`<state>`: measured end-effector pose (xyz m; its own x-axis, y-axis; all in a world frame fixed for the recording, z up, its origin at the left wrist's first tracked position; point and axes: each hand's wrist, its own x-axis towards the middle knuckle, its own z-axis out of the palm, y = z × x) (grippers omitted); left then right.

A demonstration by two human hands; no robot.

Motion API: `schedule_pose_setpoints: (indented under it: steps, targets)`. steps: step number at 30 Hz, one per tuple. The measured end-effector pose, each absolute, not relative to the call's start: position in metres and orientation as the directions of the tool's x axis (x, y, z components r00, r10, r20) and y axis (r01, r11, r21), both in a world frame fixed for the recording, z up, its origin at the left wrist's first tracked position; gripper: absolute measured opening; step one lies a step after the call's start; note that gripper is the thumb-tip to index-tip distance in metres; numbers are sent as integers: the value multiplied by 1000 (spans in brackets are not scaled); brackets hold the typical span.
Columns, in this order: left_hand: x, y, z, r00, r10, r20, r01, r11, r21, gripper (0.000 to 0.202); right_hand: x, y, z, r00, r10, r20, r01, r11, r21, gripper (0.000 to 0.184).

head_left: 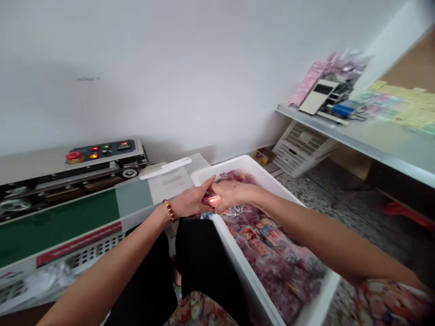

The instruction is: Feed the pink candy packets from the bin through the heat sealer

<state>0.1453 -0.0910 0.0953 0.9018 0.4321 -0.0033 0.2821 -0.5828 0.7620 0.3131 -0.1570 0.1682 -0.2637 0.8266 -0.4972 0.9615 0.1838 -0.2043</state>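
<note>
My left hand (190, 202), with a beaded bracelet at the wrist, and my right hand (233, 194) meet at the near left rim of a white foam bin (234, 246). Between them is a small shiny pinkish packet (213, 200), gripped by the fingers of both; most of it is covered and its details are blurred. Beneath my right hand and forearm the bin is filled with many clear and pink wrapped packets (261, 235), some printed with cartoon figures.
A sealing machine with a red stop button (74, 156) and green belt (68, 224) runs along the left. At right, a table (384, 145) bears a small device (321, 96) and yellow sheets (414, 106). A pale plastic crate (299, 147) stands below it.
</note>
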Motion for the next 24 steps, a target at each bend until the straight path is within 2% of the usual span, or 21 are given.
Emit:
schedule_pose_setpoints:
  steps: [2, 4, 6, 8, 10, 12, 13, 15, 17, 18, 21, 24]
  targets:
    - [130, -82, 90, 862, 507, -34, 282, -421, 862, 95, 296, -134, 167, -304, 818, -488, 952, 251, -173, 56]
    - [117, -75, 80, 802, 596, -36, 250, -280, 927, 89, 282, -114, 167, -318, 823, -471, 948, 294, -125, 63]
    - [106, -70, 69, 751, 659, -44, 207, -171, 963, 70, 273, -97, 169, -305, 853, -423, 951, 294, -93, 68]
    - [95, -65, 60, 709, 703, -60, 157, -74, 985, 45, 273, -86, 169, -303, 910, -285, 952, 275, -134, 65]
    - [84, -59, 51, 637, 767, -79, 97, 21, 995, 34, 283, -80, 160, -255, 967, -18, 926, 239, -293, 59]
    - [74, -54, 44, 534, 841, -85, 15, 91, 996, 38, 296, -79, 136, -71, 968, 241, 802, 199, -563, 59]
    - [70, -51, 42, 485, 871, -81, -30, 110, 994, 41, 301, -78, 120, 43, 957, 286, 683, 181, -708, 64]
    - [67, -45, 38, 424, 903, -68, -97, 120, 988, 43, 302, -77, 83, 55, 983, 175, 359, 144, -922, 80]
    - [68, -41, 35, 408, 912, -41, -124, 100, 987, 43, 290, -73, 52, -102, 990, 94, 67, 102, -993, 84]
    - [69, -39, 35, 407, 913, -23, -132, 83, 988, 42, 280, -70, 42, -169, 981, 90, -10, 90, -996, 82]
    - [73, -34, 33, 382, 923, 58, -161, 4, 987, 42, 252, -59, 37, -191, 972, 136, -54, 128, -990, 55]
    - [72, -31, 31, 310, 941, 133, -191, -75, 979, 44, 240, -48, 49, -113, 964, 242, 87, 252, -964, 32]
